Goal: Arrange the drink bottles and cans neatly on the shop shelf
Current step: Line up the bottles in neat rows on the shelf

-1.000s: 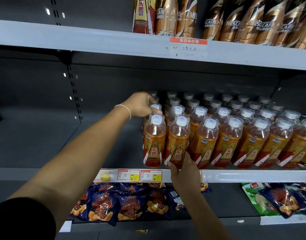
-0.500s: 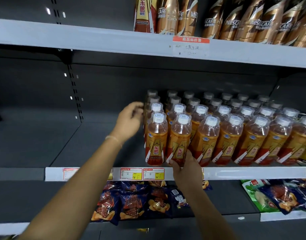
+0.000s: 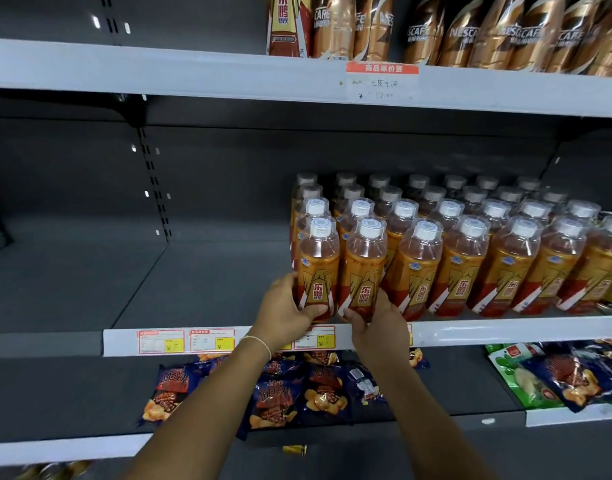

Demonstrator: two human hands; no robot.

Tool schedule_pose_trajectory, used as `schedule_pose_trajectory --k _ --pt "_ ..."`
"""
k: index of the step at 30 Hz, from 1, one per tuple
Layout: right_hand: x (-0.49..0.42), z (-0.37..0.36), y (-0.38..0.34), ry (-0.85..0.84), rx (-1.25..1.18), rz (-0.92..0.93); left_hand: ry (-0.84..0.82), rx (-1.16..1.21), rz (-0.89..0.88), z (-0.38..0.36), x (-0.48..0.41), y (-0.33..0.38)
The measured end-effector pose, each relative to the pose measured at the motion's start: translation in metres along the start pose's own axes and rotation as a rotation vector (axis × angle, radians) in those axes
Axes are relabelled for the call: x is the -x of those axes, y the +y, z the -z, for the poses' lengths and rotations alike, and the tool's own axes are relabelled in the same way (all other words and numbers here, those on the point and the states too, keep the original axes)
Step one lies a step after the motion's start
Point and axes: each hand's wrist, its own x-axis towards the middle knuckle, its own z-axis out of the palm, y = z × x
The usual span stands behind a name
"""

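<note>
Drink bottles [image 3: 470,265] with orange labels and white caps stood in tight rows on the right half of the middle shelf [image 3: 505,332], the front row set close to the shelf's lip. The left hand [image 3: 283,313] gripped the front corner bottle [image 3: 318,268] low on its label, thumb across the front and fingers wrapped round its outer side. The right hand [image 3: 380,323] clasped the second front bottle [image 3: 365,271] just beside it, thumb at the base. Both bottles stood upright and touched each other at the block's left edge (the one side with room to shift). To their left, open shelf floor [image 3: 193,282] ran as far as the slotted upright [image 3: 155,188]. Price tags [image 3: 186,341] lined the lip by the wrists, and a thin bracelet [image 3: 259,341] circled the left one. On the upper shelf [image 3: 159,69], coffee bottles [image 3: 505,32] crowded the right side above a handwritten price label [image 3: 382,83]. Snack bags [image 3: 273,393] lay on the lower shelf under the forearms.
</note>
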Motion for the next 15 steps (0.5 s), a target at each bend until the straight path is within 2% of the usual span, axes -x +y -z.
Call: schedule_pose_trajectory --k 12,14,15 --pt "-0.004 0.006 -0.006 -0.05 0.02 -0.019 0.041 -0.082 -0.06 -0.001 0.005 -0.001" --pt "-0.005 0.013 -0.004 -0.077 0.009 0.016 0.122 -0.139 -0.054 0.0 0.016 0.003" --pt "-0.004 0.018 -0.001 -0.071 -0.017 0.034 0.216 -0.161 -0.074 0.0 0.025 0.006"
